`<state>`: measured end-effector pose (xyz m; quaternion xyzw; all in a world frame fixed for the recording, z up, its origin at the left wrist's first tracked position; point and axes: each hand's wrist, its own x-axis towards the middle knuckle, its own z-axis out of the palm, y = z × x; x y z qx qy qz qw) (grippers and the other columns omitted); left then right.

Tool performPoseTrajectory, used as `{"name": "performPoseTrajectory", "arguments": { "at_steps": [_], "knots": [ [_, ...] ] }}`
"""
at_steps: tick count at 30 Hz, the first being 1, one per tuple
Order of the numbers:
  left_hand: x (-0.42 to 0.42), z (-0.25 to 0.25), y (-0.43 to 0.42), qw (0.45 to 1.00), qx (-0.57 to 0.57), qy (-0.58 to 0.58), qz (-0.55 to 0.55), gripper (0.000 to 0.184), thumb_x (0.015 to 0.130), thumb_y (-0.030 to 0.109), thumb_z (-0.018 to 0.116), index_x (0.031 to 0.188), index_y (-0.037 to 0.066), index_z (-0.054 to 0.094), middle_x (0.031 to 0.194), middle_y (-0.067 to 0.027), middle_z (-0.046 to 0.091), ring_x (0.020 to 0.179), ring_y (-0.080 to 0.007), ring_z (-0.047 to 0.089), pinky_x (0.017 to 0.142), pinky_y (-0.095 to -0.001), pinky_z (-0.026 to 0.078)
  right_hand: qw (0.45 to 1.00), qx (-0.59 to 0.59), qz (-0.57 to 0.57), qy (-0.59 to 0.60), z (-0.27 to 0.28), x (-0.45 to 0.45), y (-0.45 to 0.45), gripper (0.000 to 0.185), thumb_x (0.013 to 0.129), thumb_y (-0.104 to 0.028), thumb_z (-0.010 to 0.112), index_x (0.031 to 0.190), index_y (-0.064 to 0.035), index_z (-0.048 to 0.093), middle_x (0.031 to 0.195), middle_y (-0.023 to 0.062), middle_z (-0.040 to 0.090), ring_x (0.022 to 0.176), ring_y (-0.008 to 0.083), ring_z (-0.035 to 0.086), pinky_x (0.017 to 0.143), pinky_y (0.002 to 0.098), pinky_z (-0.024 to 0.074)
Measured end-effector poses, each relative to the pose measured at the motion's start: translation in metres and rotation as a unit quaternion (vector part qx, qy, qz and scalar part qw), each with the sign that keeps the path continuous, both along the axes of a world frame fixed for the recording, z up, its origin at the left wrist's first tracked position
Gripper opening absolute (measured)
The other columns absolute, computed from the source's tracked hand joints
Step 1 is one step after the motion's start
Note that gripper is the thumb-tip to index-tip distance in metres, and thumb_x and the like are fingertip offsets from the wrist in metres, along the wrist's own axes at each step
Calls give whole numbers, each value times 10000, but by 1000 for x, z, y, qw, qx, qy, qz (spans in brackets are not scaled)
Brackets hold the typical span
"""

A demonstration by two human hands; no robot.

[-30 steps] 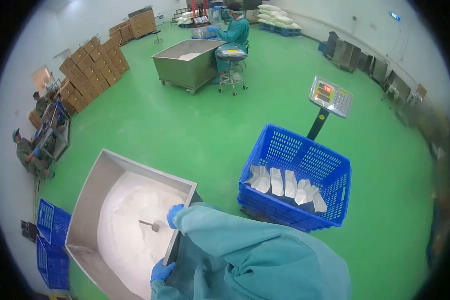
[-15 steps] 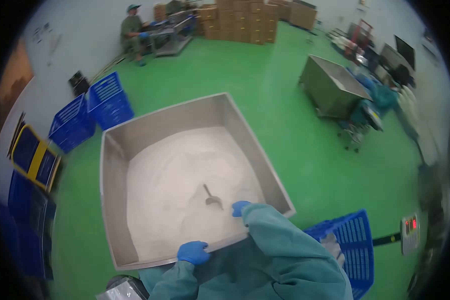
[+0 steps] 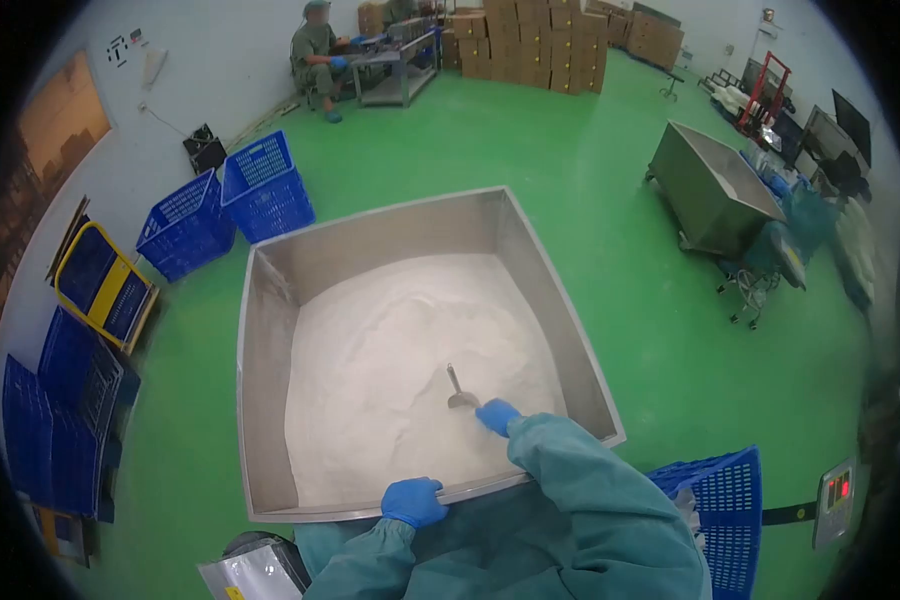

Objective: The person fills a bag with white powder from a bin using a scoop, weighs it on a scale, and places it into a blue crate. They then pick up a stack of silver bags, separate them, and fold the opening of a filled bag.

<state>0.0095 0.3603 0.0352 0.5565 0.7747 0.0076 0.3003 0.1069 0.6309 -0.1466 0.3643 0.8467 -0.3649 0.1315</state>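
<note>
A large metal tub (image 3: 267, 400) stands in front of me, holding a broad bed of white granular powder (image 3: 370, 370). A metal scoop (image 3: 461, 399) sits in the powder, its handle slanting up and away from me. My right hand (image 3: 497, 416), in a blue glove, reaches over the near rim with its fingers stretched toward the scoop's bowl; whether they touch it is unclear. My left hand (image 3: 414, 502), also gloved in blue, is closed over the tub's near rim.
Right of me are a blue basket (image 3: 725, 520) with plastic in it and a scale display (image 3: 834, 500). Blue crates (image 3: 268, 190) stand beyond the tub's left. A metal cart (image 3: 715, 190) is at right. A seated person (image 3: 315, 55) works near stacked cartons (image 3: 530, 45).
The camera view has shifted, so the room appears further right. My right hand has come closer to the scoop. My left hand stays on the rim.
</note>
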Motion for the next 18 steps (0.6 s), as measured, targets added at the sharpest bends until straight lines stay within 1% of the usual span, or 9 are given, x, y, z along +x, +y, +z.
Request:
{"name": "performPoseTrajectory", "arguments": {
  "at_steps": [1,2,3,4,6,7,10,12,18],
  "knots": [
    [1,0,0,1000,-3,11,7,360,718,394,616,986,169,701,987,-93,680,903,-280,657,770,-419,520,1000,9,-4,7,11,-3,7,391,914,-420,472,914,-86,677,838,80,696,733,300,653,673,444,510],
    [2,-2,-1,1000,-7,22,14,382,717,409,617,1003,172,702,1002,-92,681,914,-279,657,776,-420,520,954,-156,-191,167,21,-3,15,319,914,-393,487,814,-124,627,701,28,614,583,229,563,532,390,442],
    [3,-6,-2,1000,0,28,8,382,717,409,617,1003,172,702,1002,-92,681,914,-279,657,776,-420,520,822,-311,-358,315,35,-2,21,296,915,-366,503,713,-162,577,564,-23,531,432,157,473,391,335,374],
    [2,-12,-3,999,-3,32,10,397,718,421,614,1013,171,702,1016,-93,682,927,-281,656,779,-422,519,820,-306,-360,324,59,5,23,296,915,-366,503,713,-162,577,564,-23,531,432,157,473,391,335,374],
    [1,-16,-3,999,-6,41,1,412,719,433,612,1023,170,702,1030,-94,683,940,-283,655,782,-424,519,542,-465,-493,496,130,29,13,296,919,-330,515,647,-218,473,497,-63,358,372,82,314,334,254,236],
    [2,-14,-2,999,-17,46,13,394,728,427,601,1008,172,710,1006,-97,689,925,-292,659,775,-425,520,535,-461,-498,503,145,48,11,296,919,-330,515,647,-218,473,497,-63,358,372,82,314,334,254,236],
    [8,-9,-3,996,-33,76,28,360,743,414,579,966,171,725,948,-108,697,881,-311,668,751,-430,524,428,-459,-482,611,179,140,1,311,935,-341,487,647,-222,479,466,-53,338,361,94,318,329,260,244],
    [16,-12,-5,992,-11,114,61,333,755,404,563,911,168,737,888,-128,697,830,-330,673,720,-444,526,477,-442,-461,604,197,218,-22,307,939,-321,472,654,-215,433,504,-46,367,378,108,336,340,269,241],
    [-6,-46,-13,973,89,211,-14,335,781,373,588,859,78,725,828,-184,680,778,-376,660,694,-481,514,278,-221,-639,682,177,440,-118,300,941,-340,496,675,-201,492,491,-28,391,376,118,355,332,269,252]
  ]
}}
